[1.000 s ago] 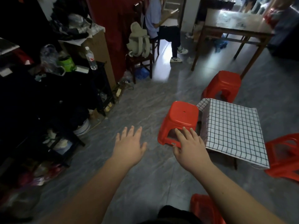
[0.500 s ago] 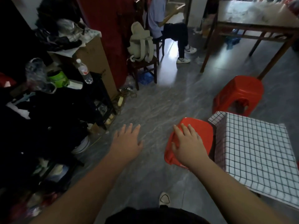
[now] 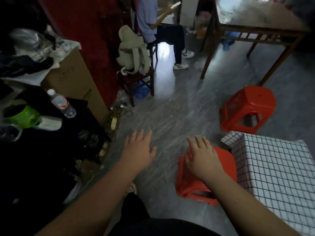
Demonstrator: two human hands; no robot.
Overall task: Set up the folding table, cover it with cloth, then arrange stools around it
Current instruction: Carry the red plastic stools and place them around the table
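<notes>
Right hand point(image 3: 203, 160) now reaches out beyond the near red stool point(image 3: 226, 165)

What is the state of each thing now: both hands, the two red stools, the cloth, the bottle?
checked cloth: spread flat, hanging down at the sides.
left hand: open, fingers spread, holding nothing.
right hand: open, above the near stool; contact unclear.
near stool: upright, close beside the cloth.
far stool: upright, beyond the cloth's corner.
water bottle: capped, tilted.
</notes>
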